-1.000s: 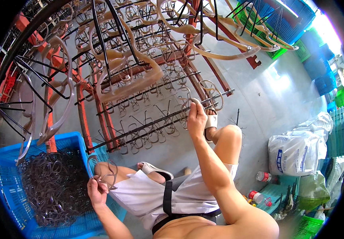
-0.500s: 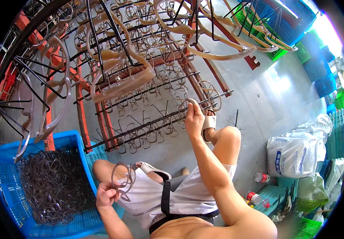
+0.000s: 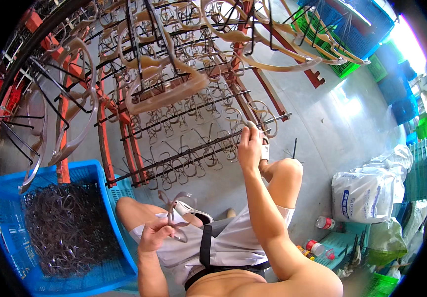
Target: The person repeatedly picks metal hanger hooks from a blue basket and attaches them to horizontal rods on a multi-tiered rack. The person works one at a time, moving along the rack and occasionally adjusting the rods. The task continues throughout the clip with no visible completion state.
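My left hand (image 3: 155, 234) pinches a brownish translucent eyeglass frame (image 3: 169, 206), raised over my left thigh. At the near end of a rack, my right hand (image 3: 250, 147) is closed around part of another eyeglass frame (image 3: 237, 119), beside the tip of a dark rod (image 3: 275, 119). One more frame (image 3: 271, 129) hangs at that rod's end, close to my fingers. Several frames dangle from wires along the rod. To my left, a blue plastic basket (image 3: 100, 184) holds a tangled heap of dark eyeglass frames (image 3: 67, 232).
Red metal uprights (image 3: 105, 143) carry tiers of hanging frames ahead, and large frames on wires loom close overhead (image 3: 169, 89). White sacks (image 3: 364, 195), plastic bottles (image 3: 324, 222) and a teal tray (image 3: 339, 242) lie to my right. Blue and green crates (image 3: 344, 44) stand at far right.
My left hand has moved right and slightly up with its eyeglass frame, away from the basket. My right hand has shifted slightly right along the rod's end.
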Tool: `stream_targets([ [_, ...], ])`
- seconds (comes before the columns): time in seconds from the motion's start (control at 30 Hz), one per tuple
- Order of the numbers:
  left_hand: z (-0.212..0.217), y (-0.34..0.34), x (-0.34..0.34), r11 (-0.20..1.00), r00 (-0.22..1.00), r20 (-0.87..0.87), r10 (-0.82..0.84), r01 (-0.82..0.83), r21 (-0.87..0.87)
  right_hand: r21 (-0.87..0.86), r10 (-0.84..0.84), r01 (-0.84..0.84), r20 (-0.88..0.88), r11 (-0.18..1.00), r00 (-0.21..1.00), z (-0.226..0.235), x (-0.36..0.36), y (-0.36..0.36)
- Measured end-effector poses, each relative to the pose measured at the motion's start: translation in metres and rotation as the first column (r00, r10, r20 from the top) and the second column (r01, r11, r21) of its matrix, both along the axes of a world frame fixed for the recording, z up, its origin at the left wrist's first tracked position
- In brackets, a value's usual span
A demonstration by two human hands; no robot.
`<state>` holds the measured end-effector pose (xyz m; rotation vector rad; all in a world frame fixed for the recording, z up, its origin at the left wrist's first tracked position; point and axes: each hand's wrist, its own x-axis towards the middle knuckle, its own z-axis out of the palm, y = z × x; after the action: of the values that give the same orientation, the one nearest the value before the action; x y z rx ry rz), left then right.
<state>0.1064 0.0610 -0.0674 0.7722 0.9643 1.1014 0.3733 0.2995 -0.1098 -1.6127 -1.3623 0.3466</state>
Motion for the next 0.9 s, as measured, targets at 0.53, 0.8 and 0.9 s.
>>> stream_targets([
  [0.53, 0.031, 0.02, 0.001, 0.847, 0.698, -0.479, 0.532, -0.424, 0.321, 0.015, 0.193, -0.253, -0.69, 0.967, 0.698, 0.03, -0.038, -0.05],
  [0.8, -0.004, -0.035, -0.069, 0.686, 0.145, -0.843, 0.519, -0.659, 0.309, -0.103, 0.056, -0.152, -0.62, 0.983, 0.783, -0.014, -0.069, -0.024],
  [0.9, -0.005, -0.042, -0.078, 0.703, 0.157, -0.863, 0.48, -0.657, 0.272, -0.125, 0.025, -0.164, -0.717, 0.978, 0.697, -0.002, -0.072, -0.023],
])
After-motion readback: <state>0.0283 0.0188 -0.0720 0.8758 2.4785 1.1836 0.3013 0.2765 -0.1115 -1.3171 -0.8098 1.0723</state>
